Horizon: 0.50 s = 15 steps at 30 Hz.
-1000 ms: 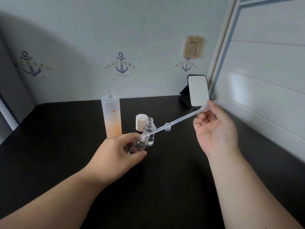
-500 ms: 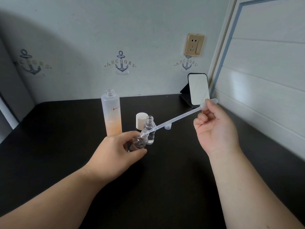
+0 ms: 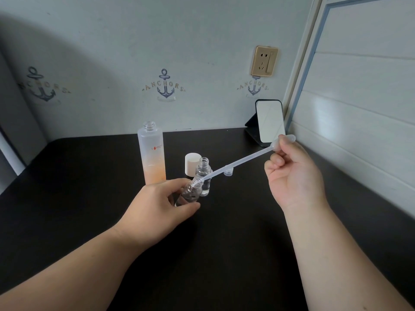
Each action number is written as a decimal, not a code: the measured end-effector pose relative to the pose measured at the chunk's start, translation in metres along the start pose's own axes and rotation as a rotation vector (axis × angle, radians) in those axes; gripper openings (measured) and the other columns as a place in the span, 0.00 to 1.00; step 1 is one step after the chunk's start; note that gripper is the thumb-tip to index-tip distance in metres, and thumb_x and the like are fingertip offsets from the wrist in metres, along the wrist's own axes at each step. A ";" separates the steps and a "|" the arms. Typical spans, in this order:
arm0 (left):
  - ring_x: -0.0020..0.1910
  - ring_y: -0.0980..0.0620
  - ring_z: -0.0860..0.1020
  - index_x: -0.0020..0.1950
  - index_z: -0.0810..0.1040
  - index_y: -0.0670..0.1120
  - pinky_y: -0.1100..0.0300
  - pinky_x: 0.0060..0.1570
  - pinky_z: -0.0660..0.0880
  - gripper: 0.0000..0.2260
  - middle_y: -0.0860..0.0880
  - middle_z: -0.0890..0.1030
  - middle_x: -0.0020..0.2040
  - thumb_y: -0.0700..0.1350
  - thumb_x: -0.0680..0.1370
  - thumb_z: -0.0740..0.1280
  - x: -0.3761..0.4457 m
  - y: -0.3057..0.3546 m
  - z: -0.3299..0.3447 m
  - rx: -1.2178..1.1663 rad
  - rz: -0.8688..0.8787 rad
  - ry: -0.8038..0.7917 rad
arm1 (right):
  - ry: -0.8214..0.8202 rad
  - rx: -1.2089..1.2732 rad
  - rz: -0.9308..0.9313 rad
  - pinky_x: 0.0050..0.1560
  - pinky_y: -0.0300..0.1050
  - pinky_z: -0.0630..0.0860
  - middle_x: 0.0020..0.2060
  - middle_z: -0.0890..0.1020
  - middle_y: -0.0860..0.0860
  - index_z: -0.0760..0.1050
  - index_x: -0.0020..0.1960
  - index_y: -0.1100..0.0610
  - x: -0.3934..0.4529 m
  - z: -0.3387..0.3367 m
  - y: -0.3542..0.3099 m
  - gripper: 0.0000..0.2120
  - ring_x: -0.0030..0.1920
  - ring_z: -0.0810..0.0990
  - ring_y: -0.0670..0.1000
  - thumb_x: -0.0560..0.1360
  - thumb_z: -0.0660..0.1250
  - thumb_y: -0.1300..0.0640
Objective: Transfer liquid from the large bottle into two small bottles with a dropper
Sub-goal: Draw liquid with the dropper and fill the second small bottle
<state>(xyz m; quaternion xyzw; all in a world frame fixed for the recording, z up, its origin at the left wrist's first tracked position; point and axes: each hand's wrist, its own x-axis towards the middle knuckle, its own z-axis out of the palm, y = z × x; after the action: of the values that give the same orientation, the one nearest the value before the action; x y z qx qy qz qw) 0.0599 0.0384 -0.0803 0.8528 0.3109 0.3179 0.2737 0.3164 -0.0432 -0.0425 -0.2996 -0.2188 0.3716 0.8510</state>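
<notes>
My left hand [image 3: 158, 204] grips a small clear bottle [image 3: 190, 194], tilted toward the right above the black table [image 3: 67, 198]. My right hand [image 3: 292, 173] pinches the bulb of a long translucent dropper [image 3: 238, 163]; its tip is inside the tilted bottle's mouth. A second small clear bottle [image 3: 205, 173] stands upright and open just behind. The large frosted bottle [image 3: 152, 153], uncapped, holds orange liquid in its lower part and stands to the left.
A white cap [image 3: 190, 163] stands behind the small bottles, and a small clear cap [image 3: 228, 171] lies to their right. A black-framed mirror [image 3: 268, 122] leans at the back right corner. A panelled wall [image 3: 359, 108] runs along the table's right side.
The dropper's bulb end has risen slightly in my right hand. The tip stays in the tilted bottle, and my left hand holds nearly still.
</notes>
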 end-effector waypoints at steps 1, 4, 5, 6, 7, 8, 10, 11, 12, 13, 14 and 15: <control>0.45 0.60 0.78 0.54 0.76 0.70 0.69 0.43 0.73 0.15 0.65 0.80 0.46 0.56 0.71 0.74 0.000 -0.001 0.000 0.001 -0.002 0.004 | -0.003 0.004 -0.004 0.31 0.35 0.67 0.35 0.80 0.50 0.79 0.40 0.54 0.000 0.000 0.000 0.10 0.29 0.69 0.45 0.78 0.68 0.64; 0.43 0.58 0.78 0.52 0.79 0.67 0.69 0.41 0.73 0.11 0.65 0.80 0.45 0.56 0.71 0.73 0.000 -0.001 0.000 0.010 -0.007 0.003 | -0.006 -0.002 -0.012 0.31 0.34 0.67 0.35 0.79 0.50 0.80 0.39 0.54 -0.001 0.001 0.000 0.12 0.29 0.68 0.45 0.78 0.67 0.66; 0.43 0.58 0.78 0.52 0.79 0.67 0.69 0.41 0.73 0.11 0.65 0.80 0.45 0.56 0.71 0.74 0.000 -0.001 0.000 0.012 -0.008 0.001 | -0.005 -0.008 -0.017 0.31 0.34 0.67 0.35 0.79 0.51 0.80 0.39 0.54 -0.001 0.001 0.000 0.13 0.29 0.68 0.45 0.78 0.66 0.67; 0.43 0.59 0.78 0.52 0.79 0.67 0.69 0.42 0.73 0.11 0.66 0.80 0.45 0.56 0.72 0.74 0.000 0.000 0.000 0.015 -0.008 0.001 | -0.003 -0.010 -0.024 0.32 0.34 0.67 0.35 0.79 0.51 0.81 0.38 0.53 -0.001 0.001 0.000 0.15 0.29 0.68 0.45 0.78 0.66 0.67; 0.43 0.59 0.78 0.52 0.79 0.67 0.69 0.41 0.73 0.11 0.66 0.80 0.45 0.56 0.72 0.74 0.001 0.000 0.000 0.018 -0.008 0.002 | -0.001 -0.010 -0.029 0.32 0.34 0.67 0.36 0.80 0.51 0.82 0.37 0.53 -0.001 0.001 -0.001 0.16 0.29 0.69 0.45 0.78 0.66 0.68; 0.43 0.59 0.78 0.52 0.80 0.66 0.69 0.41 0.73 0.11 0.66 0.80 0.45 0.56 0.72 0.74 0.001 0.000 0.000 0.021 -0.009 0.002 | 0.001 -0.007 -0.033 0.32 0.34 0.68 0.36 0.80 0.51 0.82 0.37 0.53 -0.001 0.001 0.000 0.16 0.29 0.69 0.45 0.78 0.66 0.68; 0.43 0.58 0.78 0.51 0.79 0.67 0.67 0.42 0.74 0.11 0.65 0.80 0.45 0.57 0.71 0.73 0.001 0.001 0.000 0.026 -0.008 -0.004 | 0.008 -0.003 -0.035 0.32 0.34 0.69 0.36 0.80 0.51 0.83 0.37 0.53 -0.001 0.001 0.000 0.15 0.29 0.70 0.46 0.78 0.66 0.68; 0.44 0.58 0.78 0.50 0.78 0.68 0.67 0.43 0.74 0.10 0.66 0.80 0.46 0.57 0.71 0.73 0.001 0.002 0.000 0.030 -0.011 -0.005 | 0.015 0.001 -0.032 0.32 0.35 0.70 0.36 0.81 0.51 0.83 0.38 0.54 -0.001 0.002 0.001 0.14 0.30 0.72 0.46 0.78 0.67 0.67; 0.45 0.58 0.79 0.50 0.78 0.69 0.67 0.43 0.74 0.10 0.66 0.80 0.46 0.57 0.71 0.73 0.000 0.002 0.000 0.037 -0.012 -0.002 | 0.025 0.007 -0.025 0.32 0.35 0.71 0.36 0.81 0.51 0.84 0.38 0.54 -0.001 0.002 0.001 0.13 0.30 0.73 0.46 0.78 0.68 0.65; 0.44 0.58 0.79 0.49 0.78 0.69 0.68 0.42 0.74 0.10 0.66 0.80 0.45 0.57 0.71 0.73 0.000 0.002 0.000 0.045 -0.011 0.002 | 0.040 0.015 -0.017 0.33 0.36 0.72 0.35 0.81 0.51 0.84 0.38 0.55 -0.001 0.002 0.002 0.11 0.31 0.75 0.47 0.77 0.69 0.64; 0.43 0.58 0.78 0.48 0.78 0.68 0.69 0.40 0.73 0.09 0.66 0.80 0.43 0.57 0.71 0.73 0.000 0.001 0.000 0.051 -0.012 0.007 | 0.057 0.027 -0.011 0.33 0.37 0.73 0.35 0.81 0.51 0.84 0.38 0.56 0.000 0.002 0.002 0.10 0.31 0.76 0.47 0.77 0.69 0.63; 0.41 0.58 0.78 0.48 0.79 0.66 0.70 0.38 0.72 0.08 0.65 0.79 0.42 0.57 0.71 0.73 0.000 0.001 0.000 0.054 -0.017 0.010 | 0.073 0.041 -0.007 0.34 0.37 0.74 0.35 0.81 0.51 0.84 0.38 0.57 0.000 0.002 0.002 0.10 0.31 0.76 0.48 0.77 0.70 0.63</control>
<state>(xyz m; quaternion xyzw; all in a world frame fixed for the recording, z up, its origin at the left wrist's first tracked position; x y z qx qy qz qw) 0.0603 0.0381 -0.0799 0.8556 0.3281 0.3111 0.2519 0.3145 -0.0417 -0.0424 -0.2947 -0.1811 0.3621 0.8656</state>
